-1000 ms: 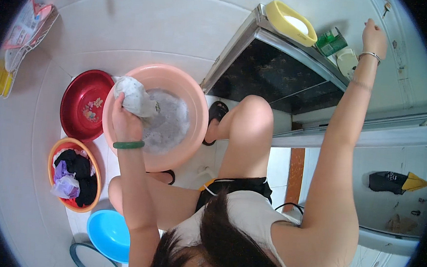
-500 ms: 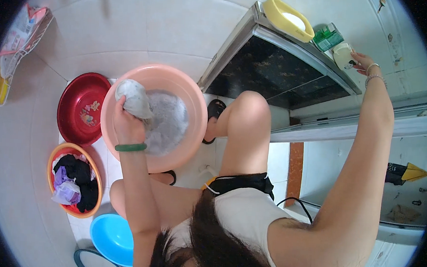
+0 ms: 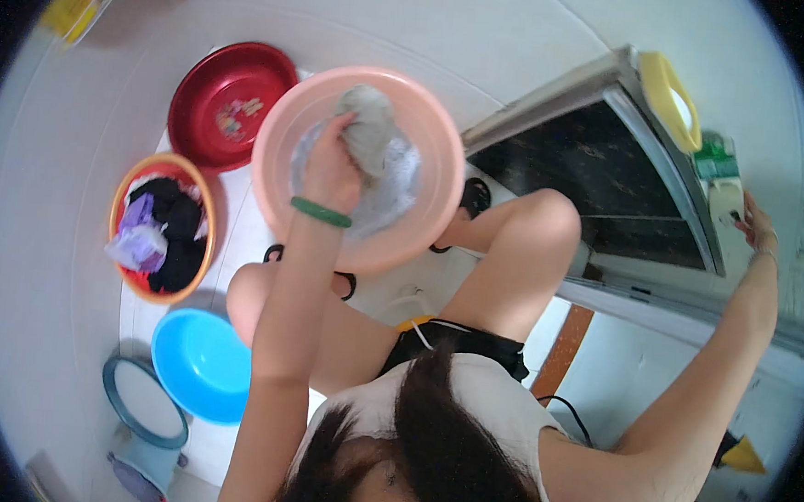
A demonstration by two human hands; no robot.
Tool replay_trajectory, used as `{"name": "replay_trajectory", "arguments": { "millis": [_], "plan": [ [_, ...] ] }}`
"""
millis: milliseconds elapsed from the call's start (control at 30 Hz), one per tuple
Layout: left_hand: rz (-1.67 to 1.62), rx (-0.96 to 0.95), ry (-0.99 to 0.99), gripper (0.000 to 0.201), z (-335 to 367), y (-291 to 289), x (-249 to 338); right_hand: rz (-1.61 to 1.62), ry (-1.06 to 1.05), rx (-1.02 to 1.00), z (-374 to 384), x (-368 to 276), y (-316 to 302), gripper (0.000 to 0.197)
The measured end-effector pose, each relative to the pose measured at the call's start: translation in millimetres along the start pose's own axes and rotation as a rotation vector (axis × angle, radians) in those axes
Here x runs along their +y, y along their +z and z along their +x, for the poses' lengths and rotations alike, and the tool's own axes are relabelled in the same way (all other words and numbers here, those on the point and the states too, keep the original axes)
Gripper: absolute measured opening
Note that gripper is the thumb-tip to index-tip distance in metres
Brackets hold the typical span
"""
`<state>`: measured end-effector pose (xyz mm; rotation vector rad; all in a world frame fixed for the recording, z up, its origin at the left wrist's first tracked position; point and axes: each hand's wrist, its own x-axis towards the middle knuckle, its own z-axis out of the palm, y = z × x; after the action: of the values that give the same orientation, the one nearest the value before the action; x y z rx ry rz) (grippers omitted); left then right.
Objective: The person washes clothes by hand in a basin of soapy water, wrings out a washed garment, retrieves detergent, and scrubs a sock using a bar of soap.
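My left hand [image 3: 333, 169], with a green bangle on its wrist, grips a bunched, wet greyish-white cloth [image 3: 368, 125]. The cloth is over a large pink basin [image 3: 447, 185] of cloudy, sudsy water [image 3: 391, 200]. Far out to the right, my right hand [image 3: 759, 227] has its fingers on the edge of a small cream-coloured box [image 3: 726, 199]. That box rests on the ledge beside a green bottle [image 3: 716, 158]. Some of the right hand's fingers are hidden behind the box.
Left of the pink basin stand a dark red basin [image 3: 204, 101], an orange-rimmed basin [image 3: 210, 204] of clothes and a blue basin [image 3: 202, 363]. A yellow oval holder [image 3: 660, 92] sits on the ledge above a dark-panelled cabinet [image 3: 600, 171]. A teal-rimmed round object [image 3: 124, 400] lies lower left.
The whole view has turned and shifted. My left hand has brought the cloth slightly right, nearer the basin's middle. My right hand stays at the cream box.
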<state>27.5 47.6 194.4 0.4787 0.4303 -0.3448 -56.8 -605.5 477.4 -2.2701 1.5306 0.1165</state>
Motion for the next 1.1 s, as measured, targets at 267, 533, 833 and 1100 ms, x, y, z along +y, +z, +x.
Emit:
{"name": "replay_trajectory", "arguments": {
  "millis": [267, 533, 833, 1100],
  "plan": [
    [-0.01, -0.064, -0.045, 0.029, -2, 0, 2, 0.074, 0.148, -0.001, 57, 27, -31, 0.038],
    [-0.031, -0.02, -0.008, 0.027, 12, -4, -8, 0.169, 0.1, 0.017, 43, 27, -33, 0.033],
    [-0.007, 0.0, -0.023, 0.026, 7, 6, -7, -0.255, -0.063, 0.211, 55, 25, -46, 0.036],
    [-0.013, 0.007, 0.008, 0.028, 11, -1, -7, -0.356, -0.331, 0.334, 15, -7, -71, 0.035]
  ]
}}
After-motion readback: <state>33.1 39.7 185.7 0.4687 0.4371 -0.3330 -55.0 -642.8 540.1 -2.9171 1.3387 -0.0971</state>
